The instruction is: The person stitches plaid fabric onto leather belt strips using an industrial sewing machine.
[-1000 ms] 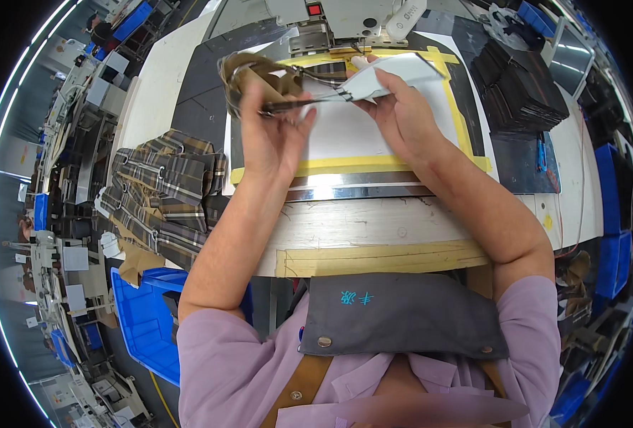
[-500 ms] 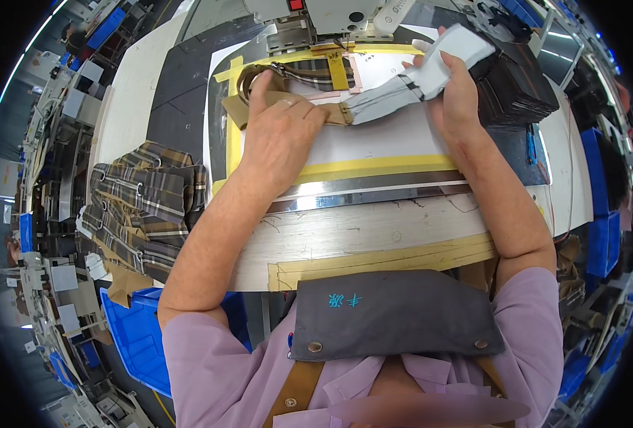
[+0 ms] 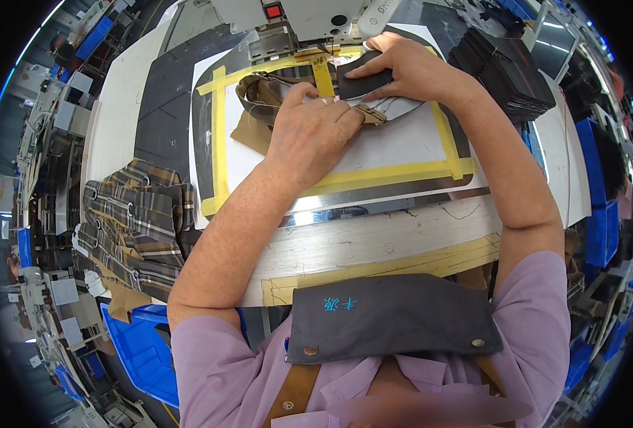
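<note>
At far left, a stack of plaid fabric (image 3: pixel 135 228) lies on the table edge, with a blue bin (image 3: pixel 142 353) below it on the floor. Moving right, a white work surface (image 3: pixel 402 146) is framed by yellow tape (image 3: pixel 219 135), under the head of a sewing machine (image 3: pixel 309 14).

The left hand (image 3: pixel 309 135) lies palm down inside the frame, fingers together and flat, pressing a tan plaid piece (image 3: pixel 259 96). Just right of it, the right hand (image 3: pixel 409 68) grips a small dark grey patch (image 3: pixel 359 80), thumb beneath and fingers closed over its top edge; the patch sits just in front of the machine head, touching the tan piece. At far right, a stack of dark patches (image 3: pixel 509 71) waits.

Risks, as a judgement: both hands work close beneath the machine head, so fingers could be caught if it starts. The patch could also slip askew if the left hand's pressure eases.

Signs: a red square button (image 3: pixel 274 11) sits on the machine's front. The grey apron flap (image 3: pixel 395 317) carries small blue embroidered marks at its left.
</note>
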`<state>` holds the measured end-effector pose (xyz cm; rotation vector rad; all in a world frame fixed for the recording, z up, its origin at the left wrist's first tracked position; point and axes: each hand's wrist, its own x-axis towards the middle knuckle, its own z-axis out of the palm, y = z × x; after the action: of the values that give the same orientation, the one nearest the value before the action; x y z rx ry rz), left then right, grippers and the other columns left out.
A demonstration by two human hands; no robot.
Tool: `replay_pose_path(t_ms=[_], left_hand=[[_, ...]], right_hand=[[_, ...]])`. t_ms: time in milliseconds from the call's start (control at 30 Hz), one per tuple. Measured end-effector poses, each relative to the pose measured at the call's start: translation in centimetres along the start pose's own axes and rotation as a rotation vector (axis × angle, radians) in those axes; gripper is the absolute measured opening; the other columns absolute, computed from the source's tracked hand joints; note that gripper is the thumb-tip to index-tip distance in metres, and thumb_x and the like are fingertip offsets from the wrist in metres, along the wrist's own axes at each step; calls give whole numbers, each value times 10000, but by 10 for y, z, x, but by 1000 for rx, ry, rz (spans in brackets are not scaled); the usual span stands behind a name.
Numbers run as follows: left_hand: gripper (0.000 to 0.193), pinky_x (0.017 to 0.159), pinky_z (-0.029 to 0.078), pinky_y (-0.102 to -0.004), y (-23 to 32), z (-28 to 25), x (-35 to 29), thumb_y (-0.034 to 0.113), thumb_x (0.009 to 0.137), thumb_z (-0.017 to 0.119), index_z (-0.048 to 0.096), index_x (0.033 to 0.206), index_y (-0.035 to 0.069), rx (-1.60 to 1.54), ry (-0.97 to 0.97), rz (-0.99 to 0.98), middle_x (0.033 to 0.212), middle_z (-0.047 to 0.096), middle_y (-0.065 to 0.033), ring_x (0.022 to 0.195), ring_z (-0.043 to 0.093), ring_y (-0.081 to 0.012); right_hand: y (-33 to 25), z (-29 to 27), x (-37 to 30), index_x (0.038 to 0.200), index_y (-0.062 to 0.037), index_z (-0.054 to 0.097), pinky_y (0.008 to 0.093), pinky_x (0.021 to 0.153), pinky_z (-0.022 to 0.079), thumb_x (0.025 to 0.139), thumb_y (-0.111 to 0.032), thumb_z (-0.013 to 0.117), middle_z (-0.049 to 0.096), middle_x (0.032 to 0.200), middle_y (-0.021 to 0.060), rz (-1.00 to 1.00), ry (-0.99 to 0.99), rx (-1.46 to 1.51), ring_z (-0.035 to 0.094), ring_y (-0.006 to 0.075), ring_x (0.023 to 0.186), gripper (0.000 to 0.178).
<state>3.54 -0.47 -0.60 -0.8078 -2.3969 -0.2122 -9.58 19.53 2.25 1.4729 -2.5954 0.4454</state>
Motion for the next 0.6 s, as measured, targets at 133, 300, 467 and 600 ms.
replay_pose_path(t_ms=[133, 300, 467, 600], left_hand=[[202, 924, 398, -412, -4, -1, 0, 175, 791, 770, 706, 981, 147, 13, -41, -75, 823, 674, 1, 801, 649, -159], [273, 903, 389, -397, -4, 1, 0, 241, 804, 783, 699, 1038, 130, -5, -68, -165, 861, 699, -10, 797, 658, -176], [383, 869, 385, -377, -1, 2, 3, 335, 836, 749, 691, 1132, 98, 49, -189, -258, 874, 718, -26, 794, 669, -185], [431, 858, 386, -369, 1, -1, 5, 367, 854, 717, 678, 1177, 83, 87, -254, -283, 846, 716, -49, 805, 674, -194]], right_hand=[[-2, -2, 13, 1147, -316, 759, 369, 1040, 461, 717, -303, 852, 486, 1442, 285, 31, -77, 25, 546, 354, 1235, 440], [7, 7, 18, 1119, -311, 771, 342, 991, 502, 696, -243, 851, 454, 1431, 335, -27, -18, -9, 628, 390, 1149, 436], [4, 4, 22, 1092, -273, 784, 309, 924, 536, 684, -217, 851, 454, 1407, 356, 0, -58, -6, 700, 374, 998, 417], [-1, 4, 25, 1078, -257, 788, 294, 874, 556, 678, -211, 853, 457, 1408, 346, 8, -59, -41, 724, 329, 941, 408]])
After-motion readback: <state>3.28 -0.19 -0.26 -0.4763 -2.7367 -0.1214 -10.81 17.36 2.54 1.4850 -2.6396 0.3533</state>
